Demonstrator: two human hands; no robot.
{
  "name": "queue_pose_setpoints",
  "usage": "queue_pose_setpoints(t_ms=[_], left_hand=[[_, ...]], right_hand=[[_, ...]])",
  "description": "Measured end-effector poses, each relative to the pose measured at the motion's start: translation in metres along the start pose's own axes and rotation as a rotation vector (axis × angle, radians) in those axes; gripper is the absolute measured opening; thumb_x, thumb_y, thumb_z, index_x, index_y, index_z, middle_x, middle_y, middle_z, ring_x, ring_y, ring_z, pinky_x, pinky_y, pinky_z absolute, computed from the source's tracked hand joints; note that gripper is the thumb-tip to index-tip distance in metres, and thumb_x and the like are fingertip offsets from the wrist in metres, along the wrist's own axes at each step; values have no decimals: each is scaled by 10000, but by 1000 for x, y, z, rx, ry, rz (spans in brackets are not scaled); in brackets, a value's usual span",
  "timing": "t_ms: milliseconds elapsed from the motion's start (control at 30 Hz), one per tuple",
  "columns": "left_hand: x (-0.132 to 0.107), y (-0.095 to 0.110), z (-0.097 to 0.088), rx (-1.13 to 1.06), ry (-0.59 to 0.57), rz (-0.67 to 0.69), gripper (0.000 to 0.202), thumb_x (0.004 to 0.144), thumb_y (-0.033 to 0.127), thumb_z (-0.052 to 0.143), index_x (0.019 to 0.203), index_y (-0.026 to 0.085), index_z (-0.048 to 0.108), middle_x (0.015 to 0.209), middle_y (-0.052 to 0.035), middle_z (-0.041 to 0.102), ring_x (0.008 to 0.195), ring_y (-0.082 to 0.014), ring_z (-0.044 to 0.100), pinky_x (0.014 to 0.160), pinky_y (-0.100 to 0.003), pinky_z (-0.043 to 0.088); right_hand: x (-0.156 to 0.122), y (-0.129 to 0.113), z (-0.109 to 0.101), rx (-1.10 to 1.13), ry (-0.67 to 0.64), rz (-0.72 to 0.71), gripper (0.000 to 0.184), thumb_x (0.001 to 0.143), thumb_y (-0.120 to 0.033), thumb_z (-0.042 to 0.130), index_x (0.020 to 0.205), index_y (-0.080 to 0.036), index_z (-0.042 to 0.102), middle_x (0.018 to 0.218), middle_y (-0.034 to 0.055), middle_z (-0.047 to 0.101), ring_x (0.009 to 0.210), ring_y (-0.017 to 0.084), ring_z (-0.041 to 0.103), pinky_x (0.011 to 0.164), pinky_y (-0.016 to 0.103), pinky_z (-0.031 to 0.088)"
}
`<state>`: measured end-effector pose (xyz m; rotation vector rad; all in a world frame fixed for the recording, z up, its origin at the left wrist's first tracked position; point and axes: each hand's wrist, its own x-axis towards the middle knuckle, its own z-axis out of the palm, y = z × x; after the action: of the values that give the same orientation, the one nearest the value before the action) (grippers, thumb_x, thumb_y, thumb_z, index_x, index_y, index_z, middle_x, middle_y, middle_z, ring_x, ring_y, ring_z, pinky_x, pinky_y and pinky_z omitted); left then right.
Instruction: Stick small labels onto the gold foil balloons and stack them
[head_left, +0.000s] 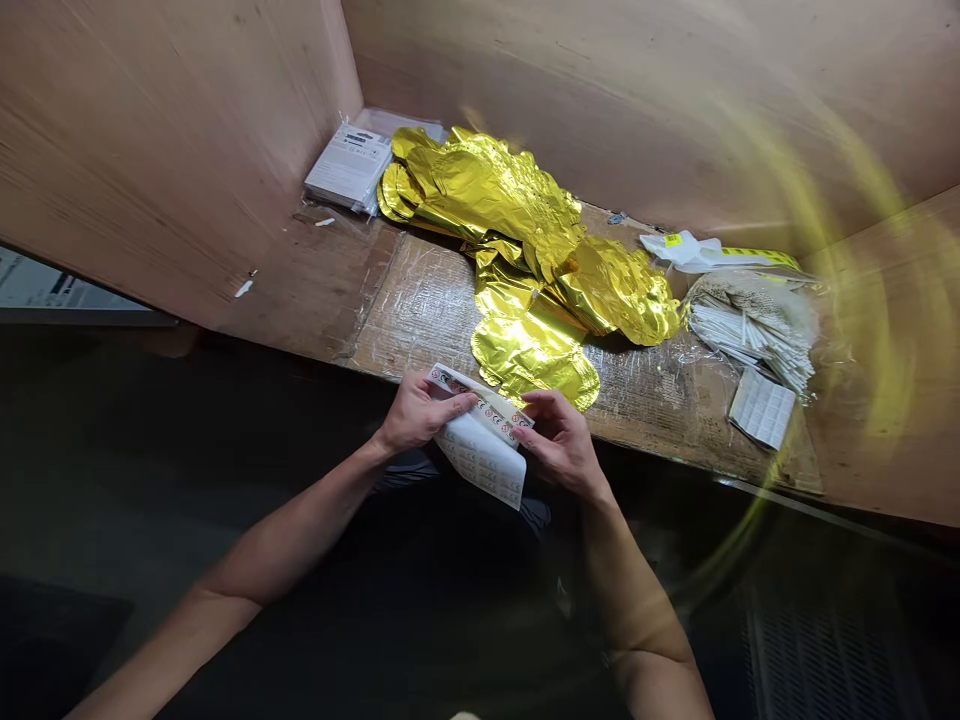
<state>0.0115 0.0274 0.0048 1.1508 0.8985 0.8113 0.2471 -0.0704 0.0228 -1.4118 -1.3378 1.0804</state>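
Note:
Both my hands hold a white sheet of small printed stickers point(480, 455), bent over so its red-marked top strip folds back. My left hand point(416, 412) pinches the sheet's upper left part. My right hand point(561, 444) grips its right edge. The sheet is just in front of the table's near edge. Crumpled gold foil balloons point(517, 240) lie in a heap on the table point(420, 320), their nearest lobe close to my right hand.
Plywood walls point(172, 150) enclose the table on three sides. A bundle of white sticks point(739, 335) lies in clear plastic at the right, beside a small sticker sheet point(762, 408) and a white bag with yellow tape point(712, 252). White packets point(349, 168) stand in the far corner.

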Motion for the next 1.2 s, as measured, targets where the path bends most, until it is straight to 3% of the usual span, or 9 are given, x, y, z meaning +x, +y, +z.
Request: queue_pose_setpoints(t_ms=[133, 333, 533, 700, 833, 967, 1100, 1200], left_hand=[[-4, 1, -1, 21, 3, 18, 318, 767, 399, 906, 870, 106, 835, 800, -87, 812, 653, -200, 739, 606, -269, 596], [-8, 0, -2, 21, 13, 37, 306, 762, 385, 915, 887, 113, 849, 860, -98, 832, 729, -233, 775, 658, -292, 631], [-9, -1, -3, 20, 10, 52, 308, 759, 387, 915, 897, 117, 856, 891, -102, 839, 762, -249, 790, 702, -315, 653], [-11, 0, -2, 23, 13, 39, 331, 744, 398, 922, 900, 113, 859, 900, -115, 840, 789, -274, 798, 711, -338, 666], [-13, -1, -1, 21, 23, 48, 326, 748, 395, 920, 897, 112, 859, 906, -118, 840, 790, -267, 796, 711, -327, 662], [-13, -2, -1, 19, 20, 47, 314, 751, 383, 919, 894, 111, 858, 888, -112, 838, 760, -253, 789, 697, -315, 652], [-13, 0, -1, 24, 27, 48, 306, 743, 384, 916, 854, 107, 846, 843, -101, 830, 705, -228, 768, 660, -294, 631], [-12, 1, 0, 27, 48, 34, 307, 738, 392, 914, 824, 109, 831, 791, -87, 816, 657, -209, 743, 620, -278, 608]], right_hand=[[1, -2, 4, 54, 12, 93, 333, 931, -452, 779, 1178, -245, 695, 794, -5, 689, 702, 152, 638, 676, 287, 535], [2, -10, 4, 45, -26, 140, 272, 948, -473, 743, 1025, -212, 731, 876, 35, 717, 777, 170, 644, 707, 294, 524], [3, -8, 6, 166, -34, 169, 284, 918, -424, 778, 894, -229, 573, 788, -21, 568, 676, 121, 502, 608, 249, 432], [3, -8, 7, 149, -79, 214, 266, 932, -441, 743, 1007, -231, 598, 802, -13, 579, 691, 136, 517, 617, 261, 450], [4, -10, 8, 134, -68, 197, 291, 914, -421, 752, 876, -233, 533, 796, -17, 542, 692, 129, 490, 611, 252, 445], [3, -12, 10, 117, -59, 179, 229, 933, -393, 726, 940, -229, 566, 812, -18, 552, 699, 126, 496, 626, 250, 449], [1, -12, 10, 64, -48, 142, 227, 937, -379, 716, 889, -224, 557, 801, -20, 564, 694, 124, 517, 617, 247, 452], [-1, -9, 12, -13, -7, 78, 190, 965, -390, 704, 1046, -235, 630, 792, -23, 590, 666, 130, 538, 602, 260, 467]])
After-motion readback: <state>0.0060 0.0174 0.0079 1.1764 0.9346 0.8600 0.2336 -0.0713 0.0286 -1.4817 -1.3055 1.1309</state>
